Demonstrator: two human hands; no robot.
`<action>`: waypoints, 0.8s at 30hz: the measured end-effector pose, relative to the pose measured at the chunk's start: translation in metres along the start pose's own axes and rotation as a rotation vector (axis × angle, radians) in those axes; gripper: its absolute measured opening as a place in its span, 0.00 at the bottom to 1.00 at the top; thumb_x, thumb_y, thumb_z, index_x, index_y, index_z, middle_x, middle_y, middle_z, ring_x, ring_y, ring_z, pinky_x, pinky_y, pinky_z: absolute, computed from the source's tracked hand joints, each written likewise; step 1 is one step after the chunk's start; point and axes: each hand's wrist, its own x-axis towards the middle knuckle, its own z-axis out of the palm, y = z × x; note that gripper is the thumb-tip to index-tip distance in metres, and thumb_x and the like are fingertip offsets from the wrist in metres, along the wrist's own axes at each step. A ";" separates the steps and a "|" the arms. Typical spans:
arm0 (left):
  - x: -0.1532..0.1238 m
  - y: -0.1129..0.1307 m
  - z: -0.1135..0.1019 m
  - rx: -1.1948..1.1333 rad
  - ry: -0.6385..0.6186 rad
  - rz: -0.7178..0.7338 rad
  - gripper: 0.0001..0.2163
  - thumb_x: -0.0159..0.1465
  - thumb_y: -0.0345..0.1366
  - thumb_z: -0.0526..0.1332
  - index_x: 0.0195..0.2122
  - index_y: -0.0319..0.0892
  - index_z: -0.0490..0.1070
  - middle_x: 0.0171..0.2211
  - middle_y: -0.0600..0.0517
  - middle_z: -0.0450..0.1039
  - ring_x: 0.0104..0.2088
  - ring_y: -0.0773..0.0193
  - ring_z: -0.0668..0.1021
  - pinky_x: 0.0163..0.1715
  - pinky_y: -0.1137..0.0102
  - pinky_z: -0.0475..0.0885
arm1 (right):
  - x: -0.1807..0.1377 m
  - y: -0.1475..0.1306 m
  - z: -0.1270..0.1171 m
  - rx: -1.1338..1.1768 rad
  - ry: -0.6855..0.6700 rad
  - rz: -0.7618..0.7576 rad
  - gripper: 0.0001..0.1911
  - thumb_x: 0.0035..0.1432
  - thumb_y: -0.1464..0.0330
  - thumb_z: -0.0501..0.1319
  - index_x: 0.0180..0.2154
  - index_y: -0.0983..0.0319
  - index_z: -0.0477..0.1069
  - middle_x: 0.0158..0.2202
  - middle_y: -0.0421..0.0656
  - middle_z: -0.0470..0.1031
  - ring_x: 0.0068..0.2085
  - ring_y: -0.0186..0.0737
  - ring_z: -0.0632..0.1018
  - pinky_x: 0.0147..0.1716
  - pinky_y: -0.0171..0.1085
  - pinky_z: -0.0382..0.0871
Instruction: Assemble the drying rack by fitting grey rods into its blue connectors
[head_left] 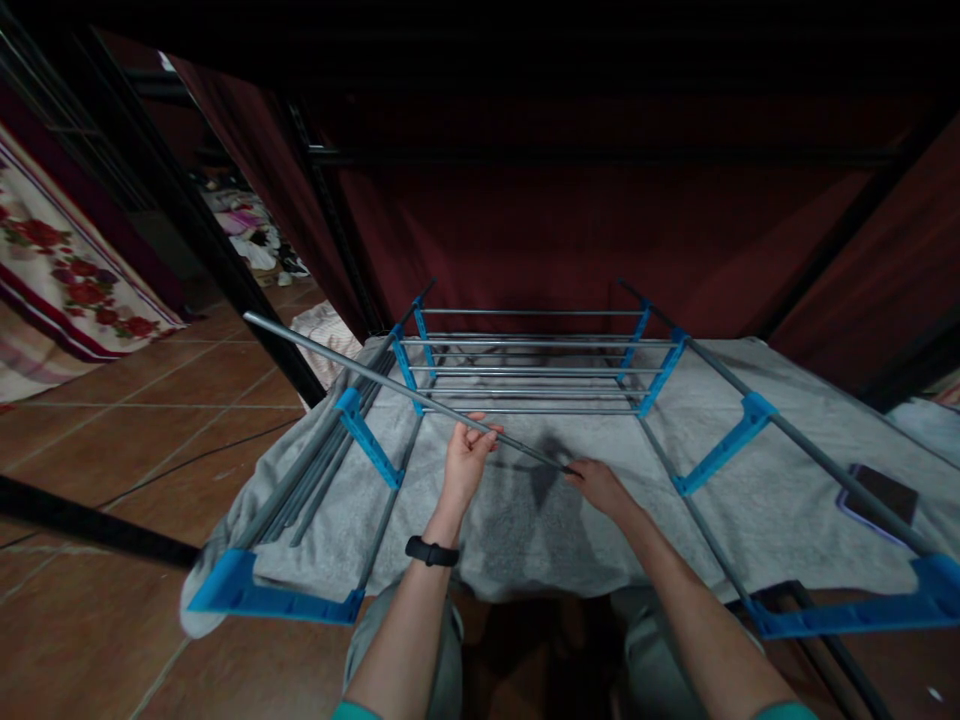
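A long grey metal tube slants across the front of me, its far end up at the left. My left hand pinches it near the middle, palm turned partly up. At its lower right end, my right hand is closed around the tip. Behind the hands stands a rack frame of grey tubes and blue plastic brackets, with several crossbars fitted at the far end. Nearer brackets, one at left and one at right, have no crossbar between them.
Several loose grey tubes lie at the left on the grey blanket. A phone rests at the right under a side tube. Dark bed posts and a maroon curtain enclose the space. Tiled floor shows at left.
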 end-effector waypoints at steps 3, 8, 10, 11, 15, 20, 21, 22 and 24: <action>-0.001 -0.003 0.002 0.022 -0.027 -0.018 0.19 0.55 0.38 0.68 0.46 0.43 0.65 0.34 0.49 0.80 0.38 0.60 0.81 0.35 0.68 0.73 | -0.001 -0.005 -0.001 -0.269 -0.115 -0.068 0.06 0.56 0.74 0.62 0.30 0.58 0.75 0.34 0.42 0.78 0.42 0.42 0.77 0.45 0.36 0.63; -0.001 -0.010 0.004 0.038 -0.069 -0.038 0.19 0.55 0.35 0.67 0.46 0.43 0.64 0.35 0.49 0.80 0.37 0.61 0.81 0.35 0.69 0.72 | -0.003 -0.014 0.000 -0.534 -0.240 -0.136 0.10 0.63 0.68 0.55 0.41 0.59 0.75 0.42 0.46 0.79 0.46 0.43 0.78 0.44 0.36 0.63; -0.001 -0.013 0.004 0.043 -0.080 -0.045 0.18 0.55 0.34 0.67 0.45 0.43 0.64 0.34 0.49 0.80 0.37 0.61 0.81 0.35 0.69 0.72 | -0.004 -0.016 0.002 -0.553 -0.257 -0.143 0.11 0.64 0.68 0.55 0.43 0.59 0.74 0.43 0.46 0.79 0.46 0.43 0.78 0.43 0.35 0.62; 0.000 -0.014 0.005 0.048 -0.086 -0.049 0.18 0.55 0.34 0.66 0.45 0.43 0.64 0.34 0.50 0.80 0.38 0.61 0.81 0.35 0.69 0.72 | -0.004 -0.018 0.003 -0.554 -0.262 -0.147 0.11 0.64 0.67 0.54 0.44 0.59 0.74 0.43 0.46 0.79 0.46 0.42 0.78 0.42 0.35 0.62; 0.000 -0.015 0.006 0.059 -0.101 -0.054 0.18 0.55 0.33 0.66 0.45 0.43 0.64 0.34 0.50 0.80 0.40 0.60 0.81 0.36 0.68 0.71 | -0.006 -0.022 0.008 -0.548 -0.274 -0.172 0.11 0.64 0.67 0.54 0.43 0.59 0.74 0.41 0.45 0.79 0.44 0.42 0.78 0.39 0.35 0.60; -0.001 -0.016 0.007 0.043 -0.112 -0.062 0.18 0.55 0.31 0.65 0.46 0.43 0.63 0.35 0.50 0.79 0.39 0.61 0.80 0.37 0.69 0.71 | -0.007 -0.024 0.014 -0.515 -0.298 -0.192 0.09 0.63 0.69 0.55 0.40 0.58 0.74 0.38 0.44 0.79 0.41 0.40 0.77 0.36 0.35 0.58; -0.002 -0.016 0.007 0.042 -0.114 -0.066 0.19 0.55 0.31 0.65 0.46 0.43 0.63 0.35 0.50 0.79 0.39 0.61 0.80 0.37 0.69 0.71 | -0.006 -0.025 0.015 -0.509 -0.299 -0.193 0.09 0.62 0.69 0.55 0.40 0.58 0.74 0.37 0.43 0.78 0.40 0.40 0.77 0.35 0.35 0.58; -0.002 -0.016 0.007 0.043 -0.116 -0.068 0.19 0.55 0.31 0.65 0.46 0.43 0.64 0.35 0.50 0.79 0.39 0.61 0.80 0.37 0.69 0.71 | -0.006 -0.025 0.016 -0.503 -0.302 -0.194 0.09 0.62 0.69 0.55 0.39 0.58 0.74 0.37 0.43 0.78 0.39 0.40 0.77 0.35 0.35 0.57; -0.002 -0.016 0.007 0.049 -0.119 -0.072 0.19 0.55 0.31 0.65 0.47 0.43 0.64 0.35 0.50 0.79 0.38 0.61 0.80 0.37 0.69 0.71 | -0.006 -0.027 0.017 -0.488 -0.312 -0.191 0.08 0.62 0.70 0.55 0.37 0.58 0.74 0.35 0.42 0.77 0.37 0.39 0.76 0.34 0.35 0.57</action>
